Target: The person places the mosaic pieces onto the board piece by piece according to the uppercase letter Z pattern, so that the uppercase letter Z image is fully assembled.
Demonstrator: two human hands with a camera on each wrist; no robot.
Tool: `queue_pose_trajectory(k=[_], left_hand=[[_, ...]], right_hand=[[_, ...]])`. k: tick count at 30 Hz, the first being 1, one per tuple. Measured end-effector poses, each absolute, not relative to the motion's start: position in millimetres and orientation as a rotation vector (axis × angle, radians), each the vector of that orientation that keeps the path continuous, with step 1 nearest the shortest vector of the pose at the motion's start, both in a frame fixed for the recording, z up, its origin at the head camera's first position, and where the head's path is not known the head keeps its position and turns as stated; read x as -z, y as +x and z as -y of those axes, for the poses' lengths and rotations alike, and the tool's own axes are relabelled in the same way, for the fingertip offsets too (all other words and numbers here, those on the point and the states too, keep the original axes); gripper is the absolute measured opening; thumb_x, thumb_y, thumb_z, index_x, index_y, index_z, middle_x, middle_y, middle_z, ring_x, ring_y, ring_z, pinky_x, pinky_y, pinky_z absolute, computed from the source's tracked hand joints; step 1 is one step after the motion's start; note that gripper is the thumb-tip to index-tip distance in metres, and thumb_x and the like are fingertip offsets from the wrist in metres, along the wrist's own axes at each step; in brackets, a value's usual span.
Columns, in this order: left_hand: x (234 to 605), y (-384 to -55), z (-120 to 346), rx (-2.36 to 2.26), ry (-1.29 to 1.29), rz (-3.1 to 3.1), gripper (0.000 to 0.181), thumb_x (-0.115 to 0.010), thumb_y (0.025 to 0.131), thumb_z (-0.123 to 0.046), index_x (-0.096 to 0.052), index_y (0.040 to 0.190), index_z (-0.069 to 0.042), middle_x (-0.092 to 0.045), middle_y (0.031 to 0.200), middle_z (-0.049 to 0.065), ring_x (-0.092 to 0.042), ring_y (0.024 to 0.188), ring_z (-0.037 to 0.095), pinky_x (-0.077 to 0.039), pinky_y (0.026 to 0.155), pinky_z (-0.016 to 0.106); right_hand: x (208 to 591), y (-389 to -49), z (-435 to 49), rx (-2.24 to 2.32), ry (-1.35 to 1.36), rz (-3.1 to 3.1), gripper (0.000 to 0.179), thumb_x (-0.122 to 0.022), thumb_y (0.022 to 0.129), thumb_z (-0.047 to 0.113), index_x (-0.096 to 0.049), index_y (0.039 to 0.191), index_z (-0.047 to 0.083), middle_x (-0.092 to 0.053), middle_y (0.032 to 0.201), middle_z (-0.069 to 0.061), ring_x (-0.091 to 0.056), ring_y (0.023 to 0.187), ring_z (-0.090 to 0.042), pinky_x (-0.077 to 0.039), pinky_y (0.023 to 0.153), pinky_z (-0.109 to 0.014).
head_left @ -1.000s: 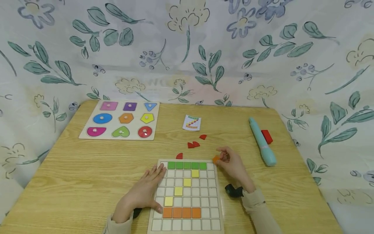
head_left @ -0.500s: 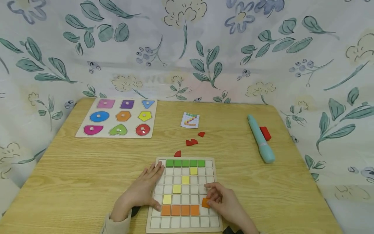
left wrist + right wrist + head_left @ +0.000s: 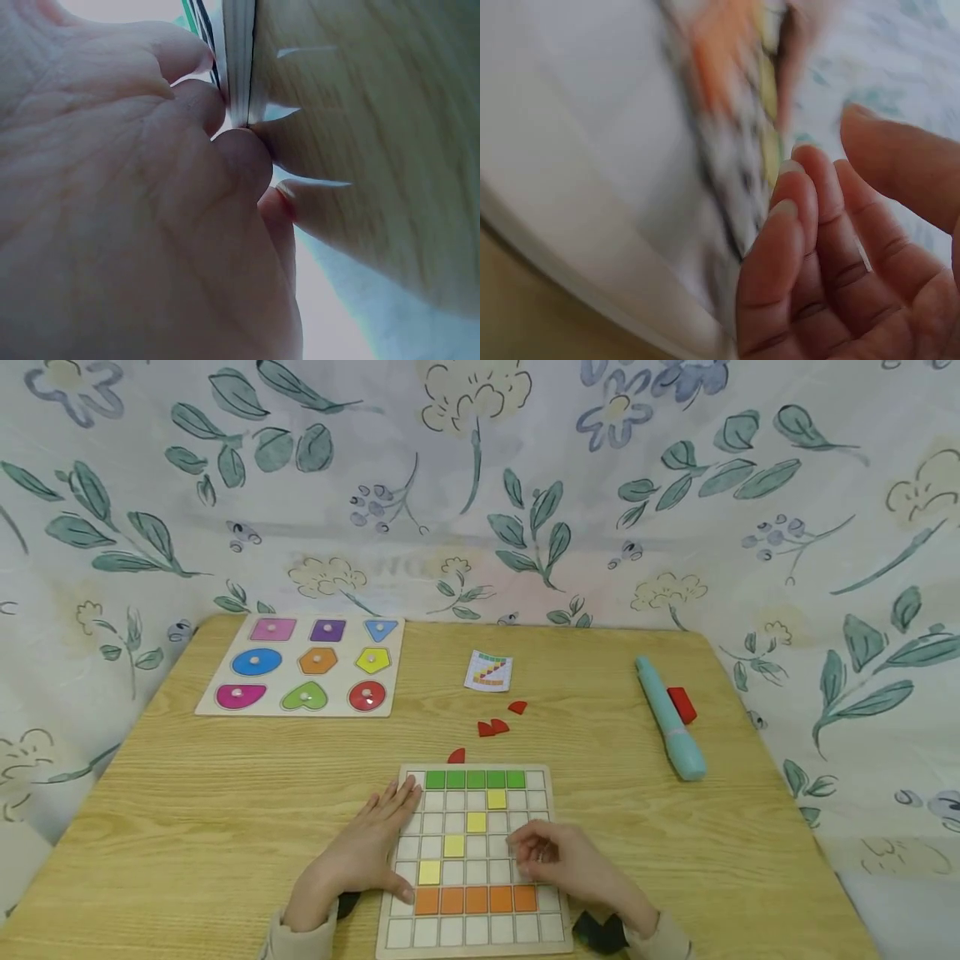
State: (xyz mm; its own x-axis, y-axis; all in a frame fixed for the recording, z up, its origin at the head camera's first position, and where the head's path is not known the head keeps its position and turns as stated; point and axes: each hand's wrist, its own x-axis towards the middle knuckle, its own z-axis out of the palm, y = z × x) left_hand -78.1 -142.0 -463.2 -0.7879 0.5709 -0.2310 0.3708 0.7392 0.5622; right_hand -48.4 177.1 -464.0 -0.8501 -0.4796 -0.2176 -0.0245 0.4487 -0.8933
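A light wooden grid board (image 3: 476,932) lies at the front of the table. Across its top row runs a line of green square tiles (image 3: 476,779), with yellow tiles (image 3: 453,846) stepping down diagonally to a row of orange tiles (image 3: 452,901). The last orange tile (image 3: 524,897) sits at the right end of that row. My left hand (image 3: 358,856) rests spread along the board's left edge, its fingertips on the border cells. Just above the last orange tile hovers my right hand (image 3: 573,862), thumb apart from loosely bent fingers (image 3: 772,262), holding nothing.
Several red quarter-circle pieces (image 3: 457,756) lie beyond the board, below a small pattern card (image 3: 489,671). A shape puzzle board (image 3: 300,714) is at back left. A teal microphone-shaped object (image 3: 670,722) and a red block (image 3: 682,704) lie at right.
My right hand brought an orange tile from the board's top right corner down to the orange row, laid it at the right end and let go. The left hand stayed put.
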Motion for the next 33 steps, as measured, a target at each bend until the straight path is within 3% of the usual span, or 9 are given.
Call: queue_pose_trajectory(k=[4,7,11,14,17,23,29,33], left_hand=[[463.4,-77.6,141.5,-0.708,0.72,-2.554,0.135,-0.088,0.049,-0.049,-0.019,0.153,0.0,-0.011,0.161,0.02,-0.008,0.149,0.042,-0.011,0.12,0.061],[463.5,-77.7,141.6,-0.728,0.719,-2.544,0.134,-0.089,0.049,-0.047,-0.019,0.153,0.001,-0.011,0.161,0.021,-0.008,0.149,0.043,-0.011,0.119,0.061],[465.0,-76.5,141.5,-0.743,0.727,-2.532,0.135,-0.088,0.048,-0.048,-0.019,0.153,0.001,-0.01,0.161,0.021,-0.007,0.149,0.044,-0.011,0.119,0.061],[465.6,-75.8,141.7,-0.742,0.725,-2.541,0.136,-0.088,0.047,-0.049,-0.019,0.153,0.001,-0.01,0.162,0.021,-0.008,0.149,0.044,-0.011,0.119,0.061],[464.9,-75.8,142.4,-0.748,0.721,-2.546,0.136,-0.089,0.047,-0.047,-0.019,0.153,0.0,-0.009,0.162,0.02,-0.007,0.149,0.043,-0.01,0.119,0.061],[464.0,-75.7,143.8,-0.732,0.729,-2.551,0.135,-0.089,0.048,-0.048,-0.018,0.153,0.0,-0.009,0.162,0.02,-0.007,0.149,0.043,-0.01,0.119,0.06],[464.8,-76.3,143.0,-0.724,0.742,-2.568,0.136,-0.088,0.047,-0.049,-0.02,0.153,0.001,-0.011,0.161,0.021,-0.01,0.148,0.044,-0.012,0.119,0.06],[466.0,-77.1,142.4,-0.72,0.745,-2.566,0.136,-0.088,0.047,-0.051,-0.02,0.153,0.001,-0.011,0.161,0.021,-0.009,0.148,0.044,-0.011,0.119,0.061]], right_hand=[[467.8,-103.6,-195.9,1.537,-0.301,-2.227,0.034,-0.062,0.094,0.017,-0.059,0.124,0.001,-0.067,0.111,-0.017,-0.06,0.092,-0.007,-0.051,0.078,-0.017],[471.3,-147.3,-204.4,1.707,-0.169,-2.201,0.042,-0.059,0.096,0.014,-0.049,0.135,-0.001,-0.061,0.127,-0.023,-0.061,0.092,-0.007,-0.052,0.074,-0.017],[473.4,-189.3,-203.7,1.801,-0.066,-2.2,0.053,-0.06,0.096,0.015,-0.04,0.144,0.005,-0.055,0.138,-0.019,-0.063,0.098,-0.013,-0.051,0.07,-0.018],[473.3,-209.1,-197.7,1.778,-0.063,-2.231,0.057,-0.063,0.094,0.016,-0.04,0.145,0.007,-0.055,0.139,-0.016,-0.062,0.115,-0.022,-0.052,0.077,-0.018],[474.6,-220.7,-191.8,1.734,-0.055,-2.283,0.055,-0.065,0.092,0.014,-0.043,0.143,0.006,-0.057,0.139,-0.015,-0.056,0.125,-0.027,-0.05,0.081,-0.015],[484.9,-227.7,-185.1,1.657,0.007,-2.381,0.051,-0.068,0.089,0.01,-0.051,0.137,0.008,-0.062,0.134,-0.013,-0.06,0.117,-0.027,-0.046,0.065,-0.014],[487.5,-227.0,-177.1,1.604,0.0,-2.514,0.042,-0.07,0.086,0.003,-0.059,0.127,0.006,-0.067,0.122,-0.014,-0.063,0.112,-0.026,-0.051,0.082,-0.021],[483.7,-223.1,-172.7,1.473,-0.004,-2.641,0.036,-0.068,0.086,-0.001,-0.062,0.122,0.003,-0.067,0.118,-0.015,-0.061,0.102,-0.026,-0.051,0.084,-0.03]])
